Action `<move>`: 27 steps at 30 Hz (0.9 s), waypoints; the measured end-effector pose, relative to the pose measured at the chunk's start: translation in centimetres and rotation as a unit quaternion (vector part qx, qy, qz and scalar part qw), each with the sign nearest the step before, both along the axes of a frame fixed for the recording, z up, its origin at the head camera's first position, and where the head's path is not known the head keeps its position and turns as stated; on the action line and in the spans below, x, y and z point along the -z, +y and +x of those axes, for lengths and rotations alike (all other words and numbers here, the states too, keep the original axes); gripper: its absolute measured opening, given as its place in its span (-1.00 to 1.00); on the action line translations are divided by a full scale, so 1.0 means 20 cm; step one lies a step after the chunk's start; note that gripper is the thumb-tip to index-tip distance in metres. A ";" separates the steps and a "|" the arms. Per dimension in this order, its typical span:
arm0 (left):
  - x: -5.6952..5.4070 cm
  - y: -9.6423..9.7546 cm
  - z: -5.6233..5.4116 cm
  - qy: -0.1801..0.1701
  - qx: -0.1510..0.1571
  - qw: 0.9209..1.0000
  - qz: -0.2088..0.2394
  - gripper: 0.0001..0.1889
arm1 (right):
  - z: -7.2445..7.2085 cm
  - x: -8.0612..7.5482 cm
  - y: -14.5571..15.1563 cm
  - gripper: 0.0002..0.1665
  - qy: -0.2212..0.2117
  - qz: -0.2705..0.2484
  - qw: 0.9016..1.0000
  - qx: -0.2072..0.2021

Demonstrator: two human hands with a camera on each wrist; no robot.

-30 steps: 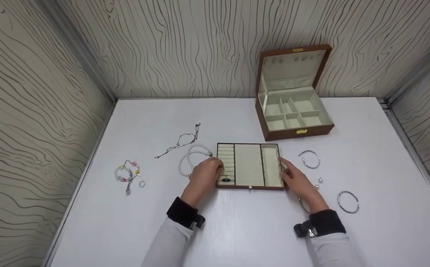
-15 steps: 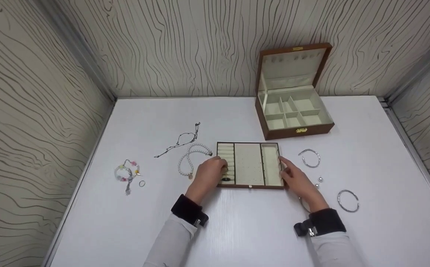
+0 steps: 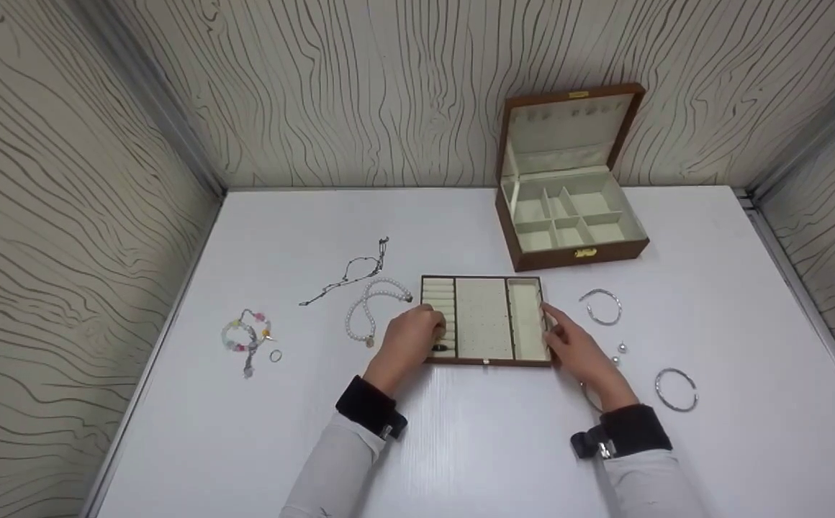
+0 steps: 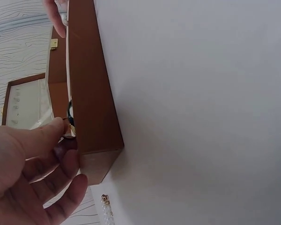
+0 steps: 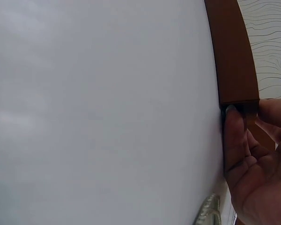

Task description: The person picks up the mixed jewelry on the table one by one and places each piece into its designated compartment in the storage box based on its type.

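A shallow brown jewelry tray (image 3: 484,316) lies on the table, with cream ring rolls (image 3: 438,295) along its left side. My left hand (image 3: 409,337) is over these rolls, thumb and fingers pinching a small ring (image 4: 69,137); the fingers partly hide it. Beside that, a ring with a dark stone (image 3: 440,348) sits in a lower slot of the rolls. My right hand (image 3: 577,350) grips the tray's right wall. In the right wrist view its fingers (image 5: 235,136) lie against the tray's outer end.
Behind stands an open jewelry box (image 3: 579,255). Left of the tray lie a pearl necklace (image 3: 369,312), a thin chain (image 3: 345,282), a beaded bracelet (image 3: 237,347) and a loose ring (image 3: 276,355). Bangles (image 3: 676,410) and pearl earrings (image 3: 622,347) lie on the right.
My left hand has shifted slightly right, further over the ring rolls, partly covering the dark-stone ring. The right hand and the tray have stayed in place.
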State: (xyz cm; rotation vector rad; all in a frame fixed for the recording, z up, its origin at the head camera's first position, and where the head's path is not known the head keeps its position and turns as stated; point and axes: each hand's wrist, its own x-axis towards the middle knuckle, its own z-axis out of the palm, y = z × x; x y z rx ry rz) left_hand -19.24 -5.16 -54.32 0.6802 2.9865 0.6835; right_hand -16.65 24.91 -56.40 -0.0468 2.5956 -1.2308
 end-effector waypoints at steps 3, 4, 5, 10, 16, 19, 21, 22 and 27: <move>0.00 0.00 0.00 0.009 0.002 1.000 -0.019 -0.88 | 0.00 0.00 0.00 -0.35 -0.001 0.000 1.000 0.000; 0.00 0.01 -0.01 0.012 0.004 1.000 -0.029 -0.89 | 0.00 0.00 0.00 -0.35 -0.002 0.000 1.000 -0.001; 0.00 0.01 -0.01 0.018 0.006 0.999 -0.039 -0.89 | 0.00 0.00 0.00 -0.35 -0.002 0.000 1.000 -0.001; 0.00 0.01 -0.01 0.034 0.012 0.997 -0.062 -0.90 | 0.00 0.00 0.00 -0.35 -0.001 0.000 1.000 0.000; 0.01 0.02 -0.02 0.041 0.010 0.998 -0.055 -0.89 | 0.00 0.00 0.01 -0.35 0.004 0.004 1.000 -0.002; 0.02 0.03 -0.02 0.041 0.008 0.998 -0.048 -0.89 | 0.00 0.01 0.01 -0.35 0.003 0.007 1.000 -0.002; 0.03 0.03 -0.02 0.036 0.008 0.999 -0.039 -0.89 | 0.00 0.01 0.01 -0.35 0.002 0.007 1.000 -0.001; 0.03 0.03 -0.02 0.033 0.008 0.999 -0.036 -0.89 | 0.00 0.01 0.01 -0.35 0.003 0.008 1.000 -0.001; 0.02 0.02 -0.03 0.014 0.013 1.000 -0.019 -0.84 | 0.00 0.00 0.00 -0.36 -0.007 -0.002 1.000 0.003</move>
